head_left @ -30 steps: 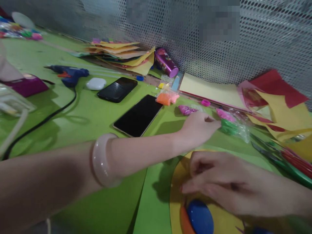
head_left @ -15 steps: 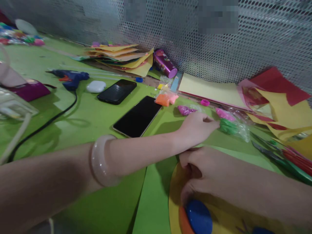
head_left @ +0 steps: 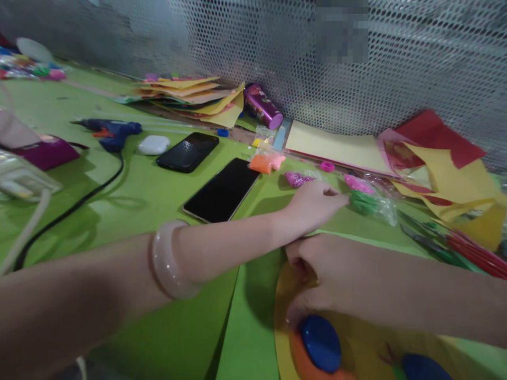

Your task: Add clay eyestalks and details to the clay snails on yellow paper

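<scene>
My left hand [head_left: 315, 207], with a pale bangle [head_left: 170, 259] on its forearm, reaches across the green table. Its thumb and fingers are pinched together at the left edge of a clear bag of green clay [head_left: 364, 202]. Just below it, my right hand [head_left: 322, 272] bends over a yellow disc [head_left: 282, 338], thumb apart from the curled fingers, with nothing visible between them. Close to that thumb a glossy blue dome [head_left: 320, 343] rests on an orange piece [head_left: 299, 361]. A second blue piece [head_left: 425, 368] is cut off by the lower frame edge.
Two phones [head_left: 224, 190] [head_left: 188, 152], a white earbud case [head_left: 153, 144] and a corded glue gun [head_left: 113, 132] lie to the left. Scissors [head_left: 430, 245] lie right, near coloured paper [head_left: 443, 174]. A purple cup [head_left: 263, 107] leans by the perforated metal wall [head_left: 277, 47]. Another person's arm [head_left: 16, 129] shows far left.
The view has shifted slightly, so most things in the background sit a little further left. My right hand has moved slightly up and left over the disc, uncovering more of the blue pieces.
</scene>
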Demonstrator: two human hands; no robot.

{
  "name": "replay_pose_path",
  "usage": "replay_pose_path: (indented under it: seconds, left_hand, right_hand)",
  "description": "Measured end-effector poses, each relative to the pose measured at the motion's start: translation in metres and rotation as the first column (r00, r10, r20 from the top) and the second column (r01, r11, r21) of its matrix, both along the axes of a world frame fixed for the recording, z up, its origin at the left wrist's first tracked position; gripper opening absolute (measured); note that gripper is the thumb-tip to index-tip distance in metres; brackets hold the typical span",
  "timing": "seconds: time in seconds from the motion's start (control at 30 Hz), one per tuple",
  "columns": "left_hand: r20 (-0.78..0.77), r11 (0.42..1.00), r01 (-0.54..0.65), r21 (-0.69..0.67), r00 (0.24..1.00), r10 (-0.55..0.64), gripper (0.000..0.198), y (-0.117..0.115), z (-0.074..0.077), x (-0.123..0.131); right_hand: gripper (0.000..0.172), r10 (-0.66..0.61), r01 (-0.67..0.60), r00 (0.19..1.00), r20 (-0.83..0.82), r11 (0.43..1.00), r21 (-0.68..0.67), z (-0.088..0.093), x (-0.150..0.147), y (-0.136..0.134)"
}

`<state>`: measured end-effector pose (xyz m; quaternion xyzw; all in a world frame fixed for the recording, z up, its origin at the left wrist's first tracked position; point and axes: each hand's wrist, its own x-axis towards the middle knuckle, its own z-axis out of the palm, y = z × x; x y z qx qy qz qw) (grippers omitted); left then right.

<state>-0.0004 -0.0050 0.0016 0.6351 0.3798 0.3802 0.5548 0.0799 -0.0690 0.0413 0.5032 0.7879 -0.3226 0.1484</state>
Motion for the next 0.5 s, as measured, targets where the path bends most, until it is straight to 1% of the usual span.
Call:
replay_pose_path:
  seconds: [0.07, 0.1, 0.23, 0.27, 0.37, 0.4, 0.47, 0.5]
  left_hand:
    - [0.011, 1.000, 0.003, 0.012, 1.000, -0.003, 0.021, 0.000, -0.002, 0.000]
    - [0.016, 1.000, 0.003, 0.015, 1.000, -0.003, 0.021, 0.000, -0.002, 0.000]
    - [0.023, 1.000, 0.008, 0.012, 1.000, -0.008, 0.020, -0.002, -0.002, -0.001]
    - [0.024, 1.000, 0.010, 0.012, 1.000, -0.010, 0.020, -0.002, -0.001, -0.001]
    - [0.016, 1.000, 0.015, 0.003, 1.000, -0.015, 0.022, -0.003, 0.001, -0.002]
    - [0.011, 1.000, 0.015, -0.001, 1.000, -0.015, 0.022, -0.003, 0.002, -0.001]
    - [0.005, 1.000, 0.018, 0.000, 1.000, -0.018, 0.020, -0.002, 0.002, -0.001]
    - [0.008, 1.000, 0.025, 0.007, 1.000, -0.025, 0.020, -0.002, 0.001, -0.001]
  right_hand:
    - [0.046, 0.000, 0.000, 1.000, -0.001, 0.999, -0.035, 0.003, 0.000, 0.000]
    - [0.046, 0.001, -0.001, 1.000, -0.010, 1.000, -0.031, 0.003, 0.000, 0.000]
    - [0.050, 0.010, -0.006, 0.998, -0.060, 0.998, 0.067, -0.002, 0.001, -0.003]
    - [0.049, 0.015, -0.010, 0.997, -0.072, 0.998, 0.068, -0.002, 0.002, -0.003]
    - [0.044, 0.030, -0.031, 0.995, -0.093, 0.999, -0.009, 0.007, 0.001, -0.001]
    - [0.042, 0.042, -0.043, 0.994, -0.103, 0.999, -0.009, 0.012, 0.001, -0.001]
    - [0.039, 0.083, -0.080, 0.988, -0.128, 0.996, 0.029, 0.022, 0.000, -0.003]
    - [0.038, 0.096, -0.085, 0.982, -0.159, 0.993, 0.077, 0.025, 0.001, -0.006]
